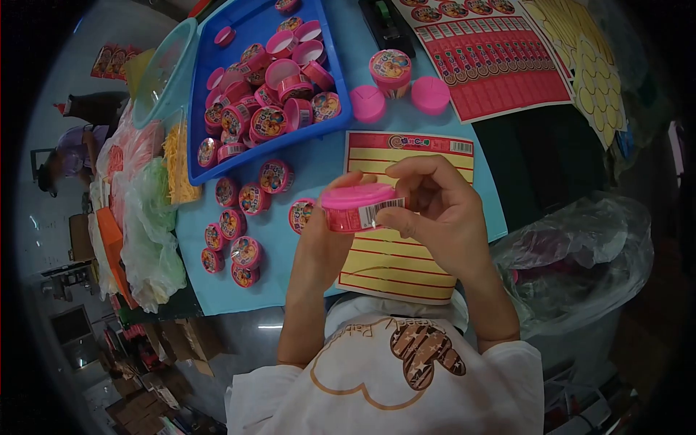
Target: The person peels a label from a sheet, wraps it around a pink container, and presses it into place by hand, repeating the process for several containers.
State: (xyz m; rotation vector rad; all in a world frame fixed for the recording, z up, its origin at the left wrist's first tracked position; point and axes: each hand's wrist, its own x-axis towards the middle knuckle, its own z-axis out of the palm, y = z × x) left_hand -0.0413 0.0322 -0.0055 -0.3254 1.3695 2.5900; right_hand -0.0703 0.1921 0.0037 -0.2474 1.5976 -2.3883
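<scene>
A round pink container (346, 217) with a barcode label on its side is held up between both hands. My left hand (328, 235) grips it from the left, fingers behind and thumb side in front. On the right, my right hand (438, 210) presses its thumb on the barcode end of the label, its fingers curled. Beneath the hands lies a yellow label sheet (399, 272) with red lines and a red header. One labelled container (301, 215) sits just left of my left hand.
A blue tray (341, 87) full of pink containers is at the upper left, with several labelled containers (246, 251) below it. Sticker sheets (500, 72) lie upper right, near two pink lids (431, 96). A clear plastic bag (580, 261) hangs at right.
</scene>
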